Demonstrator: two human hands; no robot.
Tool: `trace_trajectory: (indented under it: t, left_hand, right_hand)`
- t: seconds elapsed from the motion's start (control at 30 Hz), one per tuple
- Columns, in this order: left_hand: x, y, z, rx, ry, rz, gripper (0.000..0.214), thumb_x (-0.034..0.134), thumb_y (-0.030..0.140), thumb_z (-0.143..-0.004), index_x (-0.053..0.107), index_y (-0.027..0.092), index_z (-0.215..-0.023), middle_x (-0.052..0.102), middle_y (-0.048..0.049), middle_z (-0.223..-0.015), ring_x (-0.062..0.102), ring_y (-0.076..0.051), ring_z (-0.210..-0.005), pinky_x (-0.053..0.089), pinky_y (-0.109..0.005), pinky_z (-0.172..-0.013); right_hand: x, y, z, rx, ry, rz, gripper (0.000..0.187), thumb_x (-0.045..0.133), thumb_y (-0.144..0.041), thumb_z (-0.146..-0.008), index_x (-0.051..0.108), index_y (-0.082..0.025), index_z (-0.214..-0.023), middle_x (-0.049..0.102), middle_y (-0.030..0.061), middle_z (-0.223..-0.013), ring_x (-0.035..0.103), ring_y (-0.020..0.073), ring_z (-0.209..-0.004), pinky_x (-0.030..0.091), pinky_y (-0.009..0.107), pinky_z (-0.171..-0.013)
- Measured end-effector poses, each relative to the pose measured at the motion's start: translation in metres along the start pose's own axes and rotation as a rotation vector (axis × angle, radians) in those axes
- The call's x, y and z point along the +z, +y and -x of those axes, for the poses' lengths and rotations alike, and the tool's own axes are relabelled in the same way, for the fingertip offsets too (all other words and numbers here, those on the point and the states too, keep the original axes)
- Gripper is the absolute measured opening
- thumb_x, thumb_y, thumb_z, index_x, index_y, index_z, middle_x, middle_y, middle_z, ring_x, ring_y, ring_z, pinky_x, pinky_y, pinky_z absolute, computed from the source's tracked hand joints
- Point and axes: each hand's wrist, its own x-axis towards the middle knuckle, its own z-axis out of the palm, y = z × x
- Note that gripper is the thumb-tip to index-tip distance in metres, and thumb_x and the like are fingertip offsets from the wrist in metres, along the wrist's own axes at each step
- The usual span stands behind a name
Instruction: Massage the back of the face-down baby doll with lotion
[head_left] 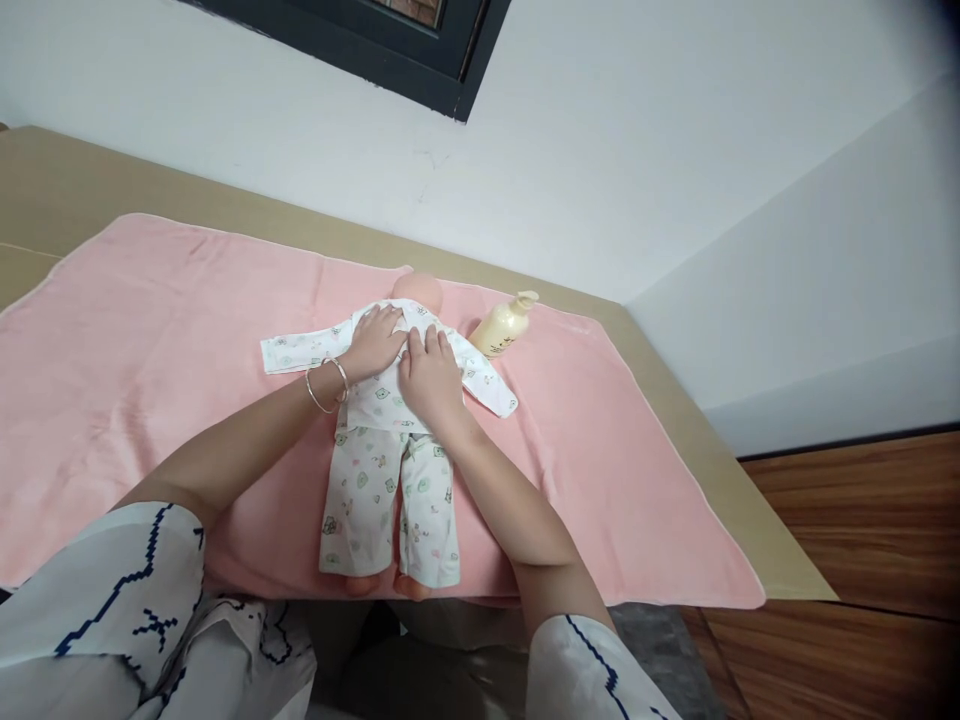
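Note:
A baby doll point(418, 290) lies stretched out with its round head away from me and its feet toward me. It wears a white long-sleeved top point(379, 405) and matching trousers point(365, 500), both with a small green and brown print. My left hand point(374, 342) rests on the upper left part of the top, fingers extended and lying flat. Beside it, my right hand point(432, 375) lies on the middle of the top with its fingers stretched toward the head. Both hands cover much of the doll's torso. Which way the doll faces I cannot tell.
Under the doll a pink blanket point(202, 330) is spread over a tan table point(247, 200). A pale yellow pump bottle point(504, 325) stands tilted in view right of the doll's head. Behind are a white wall and a dark window frame point(420, 60); wooden panels point(862, 520) are at right.

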Motion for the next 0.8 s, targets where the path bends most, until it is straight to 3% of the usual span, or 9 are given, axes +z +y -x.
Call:
trace_trajectory:
  t: [0.17, 0.33, 0.5, 0.63, 0.8]
  left_hand:
    - [0.001, 0.015, 0.011, -0.061, 0.052, -0.003, 0.052, 0.037, 0.031, -0.098, 0.049, 0.012, -0.145, 0.048, -0.0159, -0.155, 0.036, -0.032, -0.150, 0.027, -0.052, -0.125]
    - [0.000, 0.017, 0.014, -0.051, 0.078, -0.018, 0.051, 0.036, 0.034, -0.099, 0.049, 0.015, -0.144, 0.049, -0.0140, -0.154, 0.038, -0.031, -0.149, 0.028, -0.052, -0.124]
    - [-0.012, 0.041, 0.033, -0.005, -0.049, -0.155, 0.055, 0.038, 0.030, -0.098, 0.042, 0.005, -0.147, 0.041, -0.0246, -0.157, 0.035, -0.039, -0.149, 0.030, -0.059, -0.121]
    - [-0.021, 0.050, 0.037, 0.015, -0.126, -0.193, 0.051, 0.039, 0.022, -0.095, 0.048, 0.003, -0.142, 0.045, -0.0269, -0.153, 0.040, -0.039, -0.146, 0.033, -0.057, -0.119]
    - [-0.023, 0.013, 0.005, 0.162, -0.203, -0.138, 0.042, 0.033, 0.018, -0.094, 0.065, 0.010, -0.120, 0.061, -0.0186, -0.138, 0.046, -0.031, -0.142, 0.033, -0.054, -0.121]
  right_hand:
    - [0.002, 0.037, -0.024, -0.001, -0.022, -0.199, 0.054, 0.040, -0.027, -0.097, 0.049, -0.013, -0.148, 0.042, 0.0140, -0.159, 0.033, 0.0292, -0.151, 0.026, 0.051, -0.125]
    - [0.011, 0.056, -0.035, -0.006, 0.009, -0.220, 0.055, 0.040, -0.030, -0.097, 0.045, -0.013, -0.150, 0.039, 0.0148, -0.160, 0.030, 0.0266, -0.153, 0.022, 0.050, -0.126]
    - [0.011, 0.062, -0.036, -0.014, -0.018, -0.273, 0.057, 0.045, -0.033, -0.096, 0.046, -0.015, -0.150, 0.032, 0.0134, -0.164, 0.027, 0.0254, -0.154, 0.023, 0.050, -0.126]
    - [0.007, 0.050, -0.029, 0.003, -0.026, -0.228, 0.058, 0.039, -0.029, -0.096, 0.042, -0.012, -0.151, 0.032, 0.0155, -0.164, 0.024, 0.0307, -0.155, 0.021, 0.056, -0.125]
    - [-0.009, 0.013, -0.005, -0.031, -0.071, -0.087, 0.057, 0.045, -0.026, -0.093, 0.048, -0.010, -0.148, 0.044, 0.0168, -0.157, 0.034, 0.0370, -0.150, 0.027, 0.056, -0.124]
